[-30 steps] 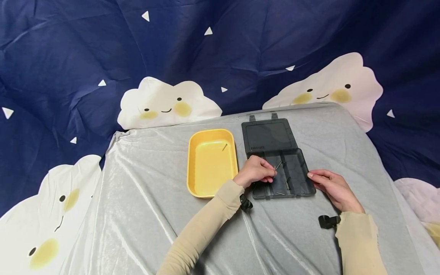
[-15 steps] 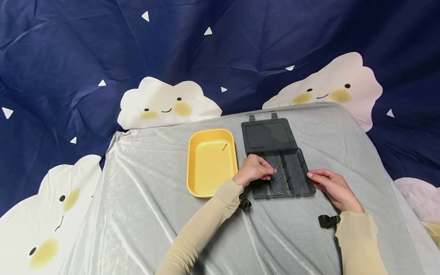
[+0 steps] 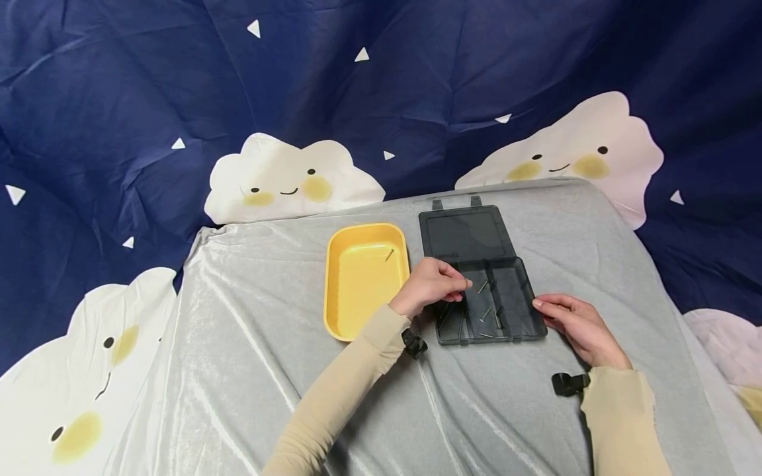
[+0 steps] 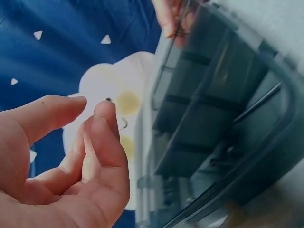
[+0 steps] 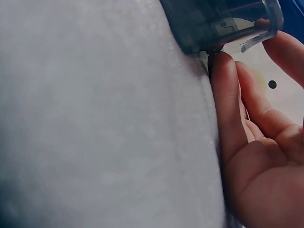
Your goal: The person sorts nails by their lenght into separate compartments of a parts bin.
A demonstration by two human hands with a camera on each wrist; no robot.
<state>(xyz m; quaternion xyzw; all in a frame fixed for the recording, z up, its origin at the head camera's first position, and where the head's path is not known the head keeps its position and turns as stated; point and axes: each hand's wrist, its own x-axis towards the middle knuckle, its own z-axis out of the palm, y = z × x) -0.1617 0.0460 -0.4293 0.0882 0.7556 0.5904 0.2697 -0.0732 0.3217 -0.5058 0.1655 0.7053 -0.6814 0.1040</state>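
My left hand (image 3: 431, 285) hangs over the left side of an opened dark translucent compartment box (image 3: 525, 330). Thumb and index finger stand apart in the left wrist view, with nothing seen between them. Below and right of that hand, a screw (image 3: 485, 315) lies in the middle compartment, near another screw (image 3: 483, 287). Several more lie along the dividers and in the left compartment. On the right, my right hand (image 3: 583, 330) pinches the box's right wall between thumb and fingers; the right wrist view shows the thumb at the rim and a fingertip at the lower edge.
A yellow tray (image 3: 328, 291) stands left of the box with a single screw (image 3: 389, 255) in it. The box's lid (image 3: 467, 233) lies folded back on the grey cloth (image 3: 250, 330). Behind the table hangs a blue curtain (image 3: 381, 99) with clouds.
My left hand has let go of a screw, which now lies in the middle compartment, and has moved left and slightly away. The right hand keeps its hold on the box.
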